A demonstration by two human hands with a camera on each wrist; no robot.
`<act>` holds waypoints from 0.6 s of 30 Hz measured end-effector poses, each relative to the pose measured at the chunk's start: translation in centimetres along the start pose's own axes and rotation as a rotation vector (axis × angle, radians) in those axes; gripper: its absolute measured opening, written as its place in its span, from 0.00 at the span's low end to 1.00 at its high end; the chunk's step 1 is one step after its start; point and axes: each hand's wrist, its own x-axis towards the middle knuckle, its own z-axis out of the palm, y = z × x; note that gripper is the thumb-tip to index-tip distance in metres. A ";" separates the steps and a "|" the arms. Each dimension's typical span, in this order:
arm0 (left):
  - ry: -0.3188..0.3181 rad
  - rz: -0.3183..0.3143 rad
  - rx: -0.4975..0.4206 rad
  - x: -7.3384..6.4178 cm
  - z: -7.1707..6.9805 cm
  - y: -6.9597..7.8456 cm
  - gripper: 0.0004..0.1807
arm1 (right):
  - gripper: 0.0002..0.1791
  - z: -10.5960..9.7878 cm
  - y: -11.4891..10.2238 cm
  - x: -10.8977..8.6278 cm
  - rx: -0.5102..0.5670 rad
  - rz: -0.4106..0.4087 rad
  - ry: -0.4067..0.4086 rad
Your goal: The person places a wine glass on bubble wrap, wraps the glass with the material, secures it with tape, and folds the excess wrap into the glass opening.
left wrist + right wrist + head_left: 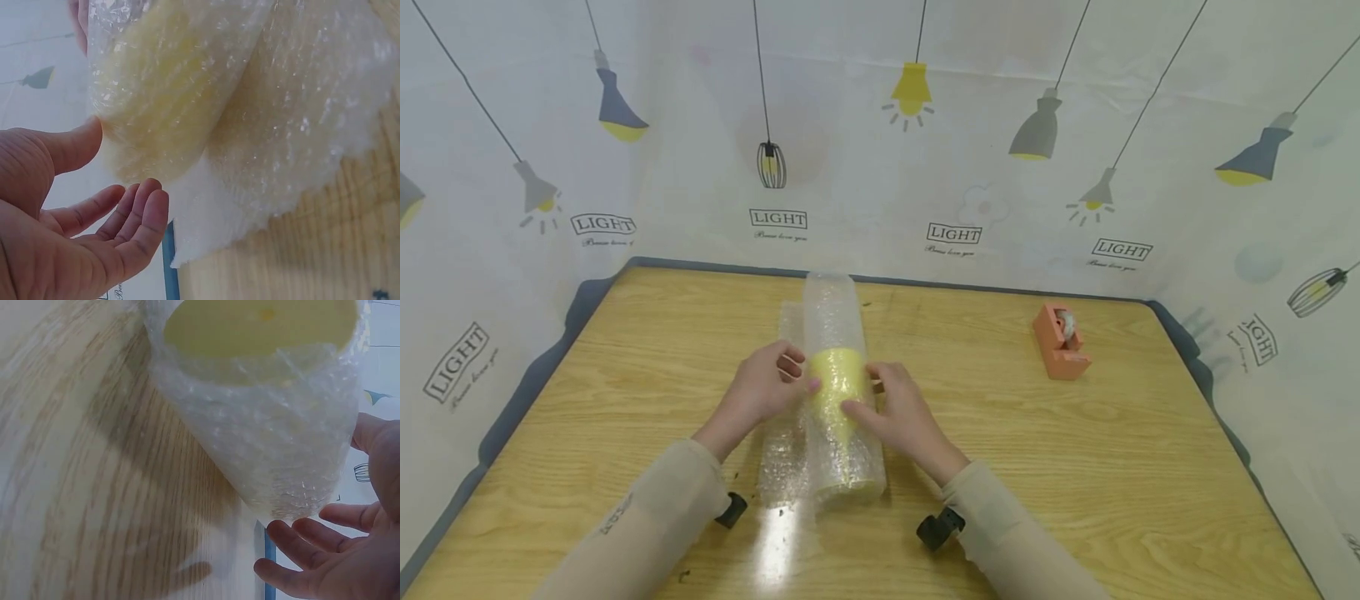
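A yellow object with a round flat end [256, 328] lies on its side, rolled in clear bubble wrap [831, 312]. Its yellow body [837, 375] shows through the layers in the head view; its exact kind is hard to tell. On the left side, my left hand [767, 382] touches the roll with the thumb tip, its other fingers loosely bent beside the wrap. My right hand [901, 412] rests its thumb on top of the roll, with its fingers along the right side. A loose flap of wrap [786, 458] spreads on the table to the left.
An orange tape dispenser [1062, 342] with a roll of clear tape stands at the right on the wooden table [1150, 467]. White sheeting [865, 175] printed with lamps surrounds the table at the back and sides.
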 end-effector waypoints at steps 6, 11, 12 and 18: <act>-0.032 -0.009 0.028 -0.4 -0.2 0.6 0.26 | 0.33 0.0 -0.2 0.0 -0.011 0.008 -0.007; -0.045 -0.041 0.047 -0.5 -0.1 1.4 0.31 | 0.34 0.1 -0.3 0.0 -0.013 0.015 -0.015; -0.043 -0.049 0.051 -0.5 -0.1 1.5 0.32 | 0.34 0.1 -0.3 0.0 -0.013 0.017 -0.015; -0.038 -0.088 0.091 -0.4 0.3 2.2 0.41 | 0.34 0.5 -0.3 0.0 0.006 0.018 -0.004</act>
